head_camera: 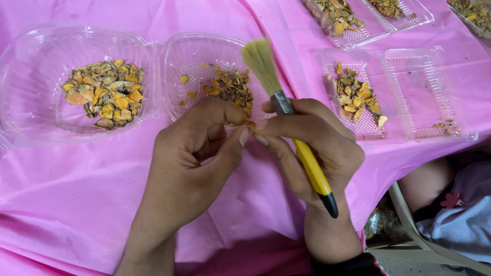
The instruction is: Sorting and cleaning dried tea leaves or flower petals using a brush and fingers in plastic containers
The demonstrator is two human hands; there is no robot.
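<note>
Presently the step in hand appears to be cleaning one small orange chip [250, 125], pinched between the fingertips of both hands above the pink-covered counter [66, 194], just before the clear clamshell tray [169, 51] of dried pieces. Left hand [197, 153] is closed narrow on it. Right hand [312, 148] also grips a yellow-handled brush [289, 120], bristles upward; brushing would call for turning it down.

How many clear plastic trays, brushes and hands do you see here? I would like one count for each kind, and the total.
Clear hinged trays: 4, namely the big one at left, one at right, and two cut off at the top edge
Brush: 1
Hands: 2, left hand and right hand
Total: 7
</note>
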